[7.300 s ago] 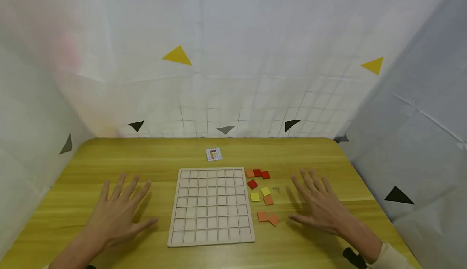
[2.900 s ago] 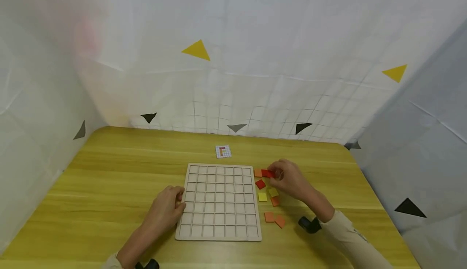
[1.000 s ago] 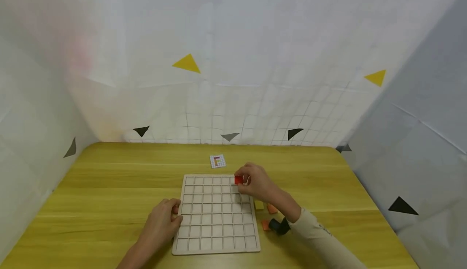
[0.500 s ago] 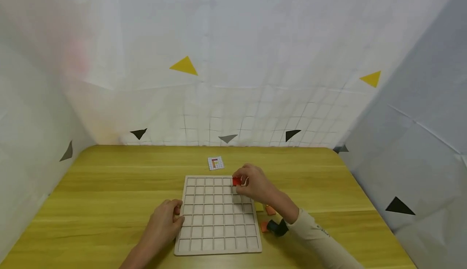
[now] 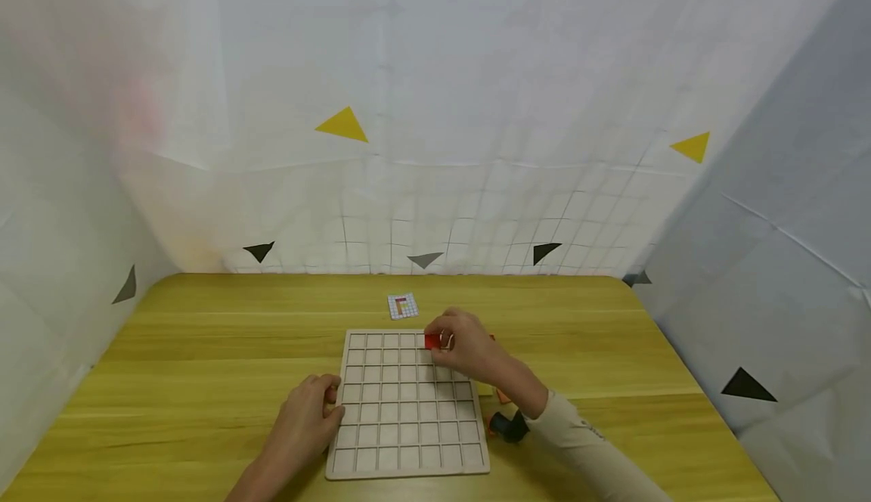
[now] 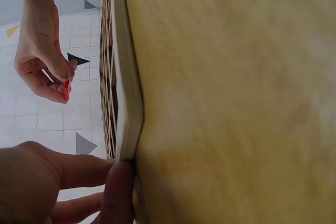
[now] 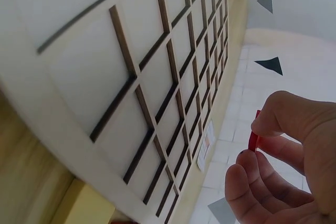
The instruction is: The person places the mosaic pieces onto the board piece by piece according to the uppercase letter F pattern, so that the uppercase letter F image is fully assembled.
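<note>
Red tile (image 5: 432, 342), one, is pinched on edge between thumb and fingertips of the right hand (image 5: 466, 347); it is held raised over the far side of the board (image 5: 408, 474), apart from it, and which cell lies beneath cannot be told. From the lower right the forearm is stretched across the board, its wrist lifted, the hand narrowed to the tile's thickness. By the fingertips the tile is carried to the left of the knuckles.

One board is seen, pale and divided into seven columns and seven rows of cells. Its left edge is held by the bent fingers and thumb of the left hand (image 5: 302, 419), the hand being lowered to the desk (image 5: 204, 351).

Right of the board, loose tiles are partly hidden by the right arm: one yellow tile (image 5: 485, 389) and two orange tiles (image 5: 503, 396) can be made out, along with a red sliver (image 5: 493, 336) beside the hand. One black device (image 5: 506, 426) is placed near the right wrist, and that arm is covered by a beige sleeve (image 5: 578, 434). One card (image 5: 403, 306), printed with a grid, is laid beyond the board. On the back wall (image 5: 442, 71) two yellow triangles (image 5: 343, 124) are displayed.
</note>
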### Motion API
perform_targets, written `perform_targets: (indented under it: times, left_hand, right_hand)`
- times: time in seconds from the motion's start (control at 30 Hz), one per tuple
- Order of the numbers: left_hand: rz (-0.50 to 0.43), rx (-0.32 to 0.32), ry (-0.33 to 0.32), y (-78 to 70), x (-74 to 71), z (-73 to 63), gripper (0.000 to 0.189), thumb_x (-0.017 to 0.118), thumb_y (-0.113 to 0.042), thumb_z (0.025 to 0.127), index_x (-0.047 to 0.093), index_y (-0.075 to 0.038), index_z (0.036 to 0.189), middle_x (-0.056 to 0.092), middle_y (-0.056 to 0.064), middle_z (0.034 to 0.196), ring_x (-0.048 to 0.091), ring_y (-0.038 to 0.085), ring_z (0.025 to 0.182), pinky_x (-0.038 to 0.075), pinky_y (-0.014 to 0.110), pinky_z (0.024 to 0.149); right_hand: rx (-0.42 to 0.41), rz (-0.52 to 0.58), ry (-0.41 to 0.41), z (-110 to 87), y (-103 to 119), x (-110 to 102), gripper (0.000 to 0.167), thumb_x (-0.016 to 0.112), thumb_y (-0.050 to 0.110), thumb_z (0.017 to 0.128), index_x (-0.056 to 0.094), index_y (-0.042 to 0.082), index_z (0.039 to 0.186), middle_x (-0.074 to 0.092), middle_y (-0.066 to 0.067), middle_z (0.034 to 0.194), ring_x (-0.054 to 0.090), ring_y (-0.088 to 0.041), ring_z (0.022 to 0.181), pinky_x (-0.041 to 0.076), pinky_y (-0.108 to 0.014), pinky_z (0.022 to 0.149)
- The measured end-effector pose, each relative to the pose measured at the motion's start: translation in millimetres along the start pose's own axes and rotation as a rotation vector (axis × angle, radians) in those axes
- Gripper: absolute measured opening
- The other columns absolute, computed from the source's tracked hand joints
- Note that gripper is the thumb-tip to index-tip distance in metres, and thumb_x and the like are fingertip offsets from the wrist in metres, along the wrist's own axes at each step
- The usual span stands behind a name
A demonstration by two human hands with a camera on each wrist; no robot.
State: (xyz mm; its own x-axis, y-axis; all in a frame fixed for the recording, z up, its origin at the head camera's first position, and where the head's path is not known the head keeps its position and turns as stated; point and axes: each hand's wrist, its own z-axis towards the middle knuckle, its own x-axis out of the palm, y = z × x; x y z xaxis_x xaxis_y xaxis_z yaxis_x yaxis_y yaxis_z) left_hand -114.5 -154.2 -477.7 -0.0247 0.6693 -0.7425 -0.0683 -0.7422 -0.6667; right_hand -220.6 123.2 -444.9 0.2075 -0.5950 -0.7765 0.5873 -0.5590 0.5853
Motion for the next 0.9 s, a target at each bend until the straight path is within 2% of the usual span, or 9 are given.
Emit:
perform_targets:
  times: [0.37, 0.63, 0.9]
  left_hand:
    - [0.012, -0.011, 0.018, -1.1, -1.4, 0.7, 0.030, 0.075, 0.000, 0.082, 0.066, 0.003, 0.110, 0.052, 0.000, 0.083, 0.046, 0.014, 0.073, 0.040, 0.028, 0.063]
    - [0.012, -0.012, 0.031, 0.4, -0.1, -1.1, 0.031, 0.074, 0.000, 0.082, 0.066, 0.003, 0.111, 0.053, 0.000, 0.084, 0.049, 0.013, 0.073, 0.044, 0.030, 0.064]
    - [0.014, 0.001, 0.011, 3.1, 0.7, -0.8, 0.030, 0.072, -0.001, 0.080, 0.066, 0.002, 0.110, 0.053, 0.000, 0.084, 0.049, 0.012, 0.072, 0.043, 0.029, 0.063]
  right_hand:
    - [-0.041, 0.000, -0.012, 4.6, 4.5, 10.7, 0.025, 0.076, 0.001, 0.081, 0.073, 0.000, 0.105, 0.058, -0.006, 0.091, 0.060, -0.020, 0.074, 0.052, -0.023, 0.062]
    - [-0.024, 0.010, 0.012, 6.6, 10.0, 18.4, 0.026, 0.076, 0.002, 0.081, 0.073, 0.000, 0.106, 0.058, -0.005, 0.092, 0.061, -0.020, 0.076, 0.051, -0.022, 0.064]
    - [-0.024, -0.003, 0.025, 12.0, 13.3, 21.8, 0.026, 0.076, 0.002, 0.081, 0.073, 0.000, 0.107, 0.060, -0.004, 0.094, 0.061, -0.020, 0.078, 0.050, -0.021, 0.064]
